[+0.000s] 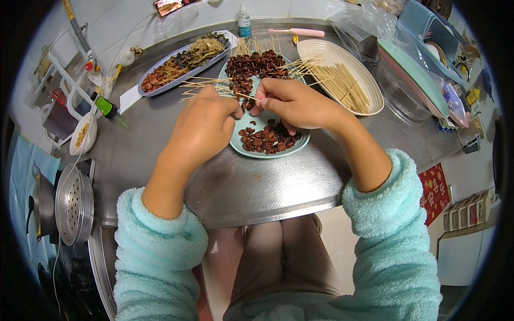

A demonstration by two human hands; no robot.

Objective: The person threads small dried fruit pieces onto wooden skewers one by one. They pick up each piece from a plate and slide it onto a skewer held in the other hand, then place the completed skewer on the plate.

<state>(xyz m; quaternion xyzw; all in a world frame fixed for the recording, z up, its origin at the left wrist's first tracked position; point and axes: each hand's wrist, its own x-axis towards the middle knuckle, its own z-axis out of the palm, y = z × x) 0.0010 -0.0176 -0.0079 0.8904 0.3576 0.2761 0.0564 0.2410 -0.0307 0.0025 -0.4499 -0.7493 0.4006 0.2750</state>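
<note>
My right hand (299, 100) pinches the end of a thin bamboo skewer (247, 96) between thumb and fingers, over the middle of a long pale-green plate (263, 118). Facing it, my left hand (207, 120) is curled with its knuckles up; what its fingers may hold is hidden. Loose dark-brown pieces of cooked food (263, 139), apparently meat, lie at the plate's near end. Filled skewers of similar pieces (257, 64) are piled at the far end, their bare sticks poking out around the rim. Beyond my right wrist, a cream oval dish (373, 96) holds many bare bamboo skewers (345, 86).
A lavender oval dish (150, 93) of mixed food stands at the back left. Behind are a spray bottle (243, 24) and a pink-handled brush (307, 32). Stacked plates (413, 76) lean at right. A white bowl (82, 136) and steamer pan (74, 204) are at left.
</note>
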